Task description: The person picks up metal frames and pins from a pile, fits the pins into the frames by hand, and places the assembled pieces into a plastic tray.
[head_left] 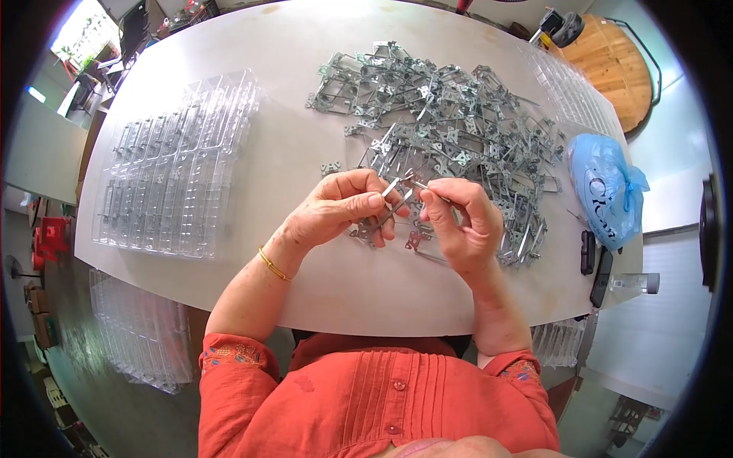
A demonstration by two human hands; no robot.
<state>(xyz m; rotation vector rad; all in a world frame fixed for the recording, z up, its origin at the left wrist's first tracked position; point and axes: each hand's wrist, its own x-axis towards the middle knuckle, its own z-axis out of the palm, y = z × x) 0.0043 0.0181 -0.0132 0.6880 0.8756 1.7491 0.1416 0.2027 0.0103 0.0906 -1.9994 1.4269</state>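
My left hand [353,204] is closed on a flat metal bracket [395,204], gripped between thumb and fingers over the front of the table. My right hand [463,220] pinches a thin metal rod [419,184], whose tip meets the upper end of the bracket. Just beyond both hands spreads a large heap of metal brackets [458,114], tangled with thin rods. A reddish-looking bracket plate [414,241] lies on the table between my hands.
Clear plastic trays [172,168] with rows of metal parts stand on the left. At the right are a blue plastic bag [603,187], a black phone [601,279] and a clear bottle [637,283]. More clear trays [569,88] lie at the back right.
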